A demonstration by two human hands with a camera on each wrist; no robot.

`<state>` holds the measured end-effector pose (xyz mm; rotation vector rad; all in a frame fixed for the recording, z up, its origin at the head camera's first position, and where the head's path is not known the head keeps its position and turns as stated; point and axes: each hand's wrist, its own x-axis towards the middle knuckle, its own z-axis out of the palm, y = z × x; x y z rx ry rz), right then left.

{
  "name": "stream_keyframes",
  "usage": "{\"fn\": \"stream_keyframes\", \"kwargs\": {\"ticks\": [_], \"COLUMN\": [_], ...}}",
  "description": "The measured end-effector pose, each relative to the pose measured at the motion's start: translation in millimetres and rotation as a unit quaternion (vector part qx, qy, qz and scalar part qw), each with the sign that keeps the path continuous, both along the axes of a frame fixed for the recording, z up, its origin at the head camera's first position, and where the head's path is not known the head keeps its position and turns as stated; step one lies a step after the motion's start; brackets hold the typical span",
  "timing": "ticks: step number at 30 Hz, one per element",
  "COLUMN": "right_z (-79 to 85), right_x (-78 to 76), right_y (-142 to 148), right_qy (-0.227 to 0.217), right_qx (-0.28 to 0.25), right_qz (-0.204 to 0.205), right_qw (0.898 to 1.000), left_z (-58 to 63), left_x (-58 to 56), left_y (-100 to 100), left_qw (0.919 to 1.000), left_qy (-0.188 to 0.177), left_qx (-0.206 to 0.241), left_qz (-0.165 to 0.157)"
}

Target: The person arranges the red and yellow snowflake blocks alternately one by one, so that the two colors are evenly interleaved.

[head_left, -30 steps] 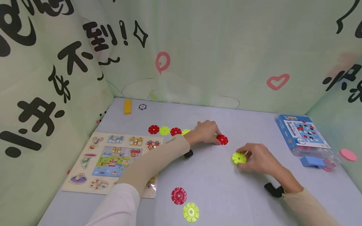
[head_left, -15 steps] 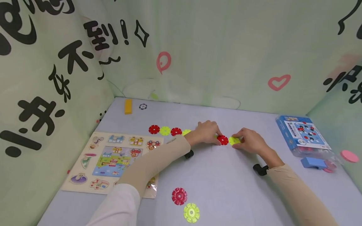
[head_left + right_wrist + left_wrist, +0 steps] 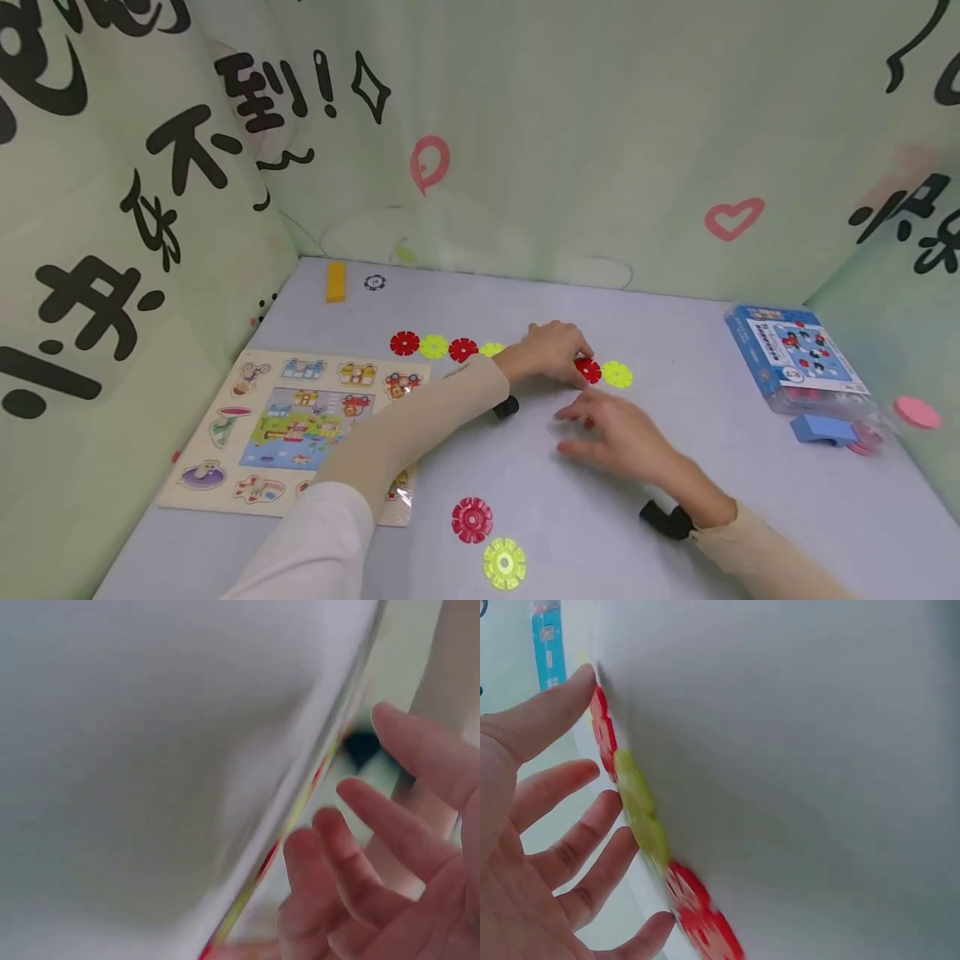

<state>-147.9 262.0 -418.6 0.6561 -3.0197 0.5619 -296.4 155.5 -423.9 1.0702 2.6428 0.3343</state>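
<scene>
A row of red and yellow-green notched plastic discs runs across the table. My left hand rests on the row's right part, covering some discs, its thumb and fingers touching the edge near a red disc. In the left wrist view its fingers are spread along a yellow-green disc and a red disc. At the right end lies a yellow-green disc, against the red one. My right hand hovers in front of the row with loosely bent fingers and nothing in them; the right wrist view shows those fingers apart.
Nearer the front lie a loose red disc and a yellow-green one. A wooden picture puzzle sits left, partly under my left arm. A blue box, blue block and pink disc stand right; a yellow block is back left.
My right hand carried the yellow-green disc leftward to the row's end, let go of it there, then drew back toward the front left. The left hand stayed almost in place.
</scene>
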Motion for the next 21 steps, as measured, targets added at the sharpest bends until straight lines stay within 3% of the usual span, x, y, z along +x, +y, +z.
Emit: {"fn": "stream_keyframes", "kwargs": {"ticks": [4,8,13,21], "right_z": [0.4,-3.4,-8.0,-10.3], "right_x": [37.9,56.2,61.3,57.7], "right_y": [-51.5,-81.5,-97.7,-105.1], "right_qy": [-0.037,-0.004,0.043,0.003], "right_qx": [0.008,0.065,0.112,0.078], "right_qz": [0.164,0.243,0.262,0.233], "right_qw": [0.986,0.968,0.958,0.969], "left_z": [3.7,1.5,-4.9,-5.7], "left_x": [1.0,-0.9,-4.4,-2.7], "left_y": [8.9,18.1,25.0,27.6], "left_qw": [0.9999,0.9996,0.9984,0.9978], "left_qy": [-0.013,-0.007,0.012,0.031], "left_qx": [0.001,-0.013,-0.026,-0.035], "left_qz": [0.001,-0.023,-0.048,-0.048]}}
